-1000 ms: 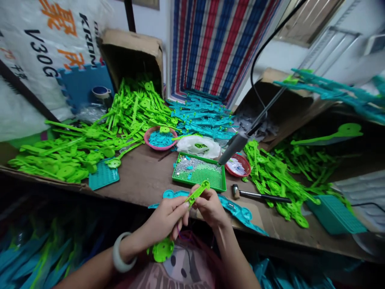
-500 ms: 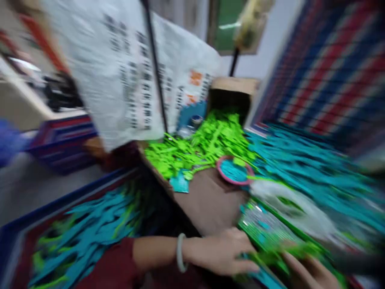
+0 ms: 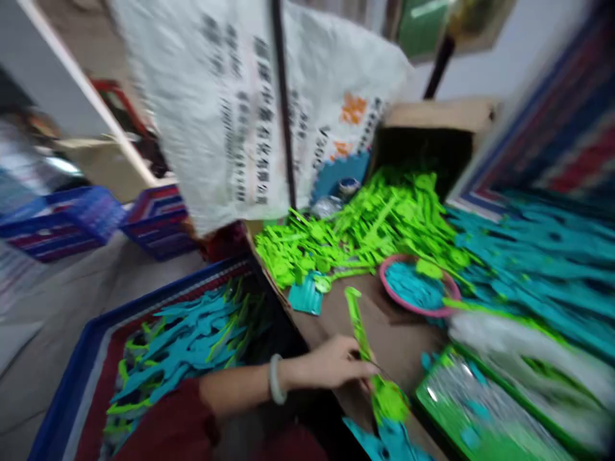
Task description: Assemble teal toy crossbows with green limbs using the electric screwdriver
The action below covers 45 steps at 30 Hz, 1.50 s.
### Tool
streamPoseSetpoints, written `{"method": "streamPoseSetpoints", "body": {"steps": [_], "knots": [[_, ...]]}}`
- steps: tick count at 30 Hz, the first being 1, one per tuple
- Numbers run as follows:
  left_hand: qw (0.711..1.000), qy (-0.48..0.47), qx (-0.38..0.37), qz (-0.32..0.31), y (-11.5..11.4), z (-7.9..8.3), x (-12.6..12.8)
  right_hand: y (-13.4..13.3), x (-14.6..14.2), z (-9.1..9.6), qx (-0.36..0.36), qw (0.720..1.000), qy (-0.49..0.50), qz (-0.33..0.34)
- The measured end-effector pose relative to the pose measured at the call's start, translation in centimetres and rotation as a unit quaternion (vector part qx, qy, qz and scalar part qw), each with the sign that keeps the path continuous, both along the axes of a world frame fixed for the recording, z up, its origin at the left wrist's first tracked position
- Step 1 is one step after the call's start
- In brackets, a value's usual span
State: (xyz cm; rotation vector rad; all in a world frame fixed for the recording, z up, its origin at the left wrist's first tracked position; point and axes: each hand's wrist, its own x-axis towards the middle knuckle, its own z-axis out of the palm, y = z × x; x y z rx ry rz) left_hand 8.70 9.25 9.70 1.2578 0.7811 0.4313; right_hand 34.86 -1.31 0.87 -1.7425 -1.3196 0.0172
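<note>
Held in the left hand [image 3: 336, 366], between thumb and curled fingers: a lime-green piece [image 3: 359, 326], over the worktop [image 3: 348, 330], close to its near edge. Long and slim, with a straight, narrow shank reaching past the fingers toward the far side and ending in a small rounded tip. Much broader on the other side of the grip, widening into a roundish head of the same bright green. Blurred there, too smeared for finer detail. Just below that head, by the near edge, a teal piece [image 3: 391, 442], partly overlapped in view; cannot tell whether touching. Beyond the tip, toward the far left corner, a heap of lime-green parts [image 3: 398, 214]. Right of the shank, a pink basket [image 3: 408, 307] of small teal parts [image 3: 413, 285]; nearer the front edge, a green tray [image 3: 439, 424]. Out of view, the right hand; cannot tell whether holding anything.
</note>
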Motion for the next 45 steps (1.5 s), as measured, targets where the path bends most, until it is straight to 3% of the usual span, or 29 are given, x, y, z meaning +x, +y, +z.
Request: {"method": "streamPoseSetpoints", "body": {"steps": [2, 4, 5, 6, 9, 13, 16, 23, 26, 30, 33, 35, 37, 39, 42, 45], "knots": [[0.999, 0.021, -0.045, 0.01, -0.9, 0.1, -1.1, -6.3, 0.6, -0.3, -0.067, 0.998, -0.019, 0.005], [0.995, 0.032, -0.091, 0.011, -1.3, -0.1, -1.0, -11.6, 0.6, 1.0, -0.141, 0.989, -0.045, 0.018], [0.993, 0.039, -0.108, 0.016, -1.3, -0.2, -0.5, -13.3, 0.6, 1.8, -0.187, 0.971, -0.093, 0.117], [0.992, 0.045, -0.109, 0.046, -1.1, -0.5, 0.2, -14.2, 0.8, 2.6, -0.214, 0.957, -0.127, 0.15], [0.989, 0.059, -0.13, 0.028, -1.4, -1.3, 3.2, -14.4, 2.2, 4.0, -0.245, 0.941, -0.16, 0.17], [0.988, 0.092, -0.111, -0.046, -3.0, -2.4, 5.8, -13.9, 2.9, 4.9, -0.258, 0.934, -0.163, 0.185], [0.983, 0.125, -0.112, -0.067, -3.5, -3.3, 5.6, -14.2, 2.7, 4.9, -0.266, 0.934, -0.165, 0.175], [0.979, 0.161, -0.118, -0.041, -3.6, -3.6, 3.9, -14.8, 3.5, 4.2, -0.258, 0.934, -0.185, 0.164], [0.98, 0.162, -0.109, -0.047, -3.6, -3.5, 4.4, -14.4, 2.4, 5.6, -0.269, 0.933, -0.182, 0.153], [0.978, 0.176, -0.088, -0.073, -3.0, -3.7, 5.2, -11.5, -2.0, 7.4, -0.233, 0.959, -0.109, 0.122], [0.978, 0.198, -0.001, -0.066, -2.7, -4.1, 5.3, -8.1, -5.0, 6.8, -0.223, 0.967, -0.009, 0.12], [0.965, 0.215, 0.147, -0.02, -3.0, -4.5, 5.0, -6.5, -5.7, 5.9, -0.202, 0.969, 0.07, 0.126], [0.925, 0.199, 0.322, 0.023, -3.9, -4.8, 4.5, -5.8, -5.4, 5.2, -0.162, 0.968, 0.142, 0.132], [0.877, 0.158, 0.453, 0.005, -5.2, -5.1, 4.0, -5.8, -5.0, 5.0, -0.135, 0.962, 0.192, 0.137], [0.83, 0.138, 0.535, -0.076, -6.4, -5.5, 3.8, -6.3, -4.9, 5.3, -0.153, 0.953, 0.217, 0.147], [0.822, 0.146, 0.542, -0.1, -6.0, -5.8, 4.1, -6.3, -5.4, 5.6, -0.205, 0.948, 0.172, 0.174]]}}
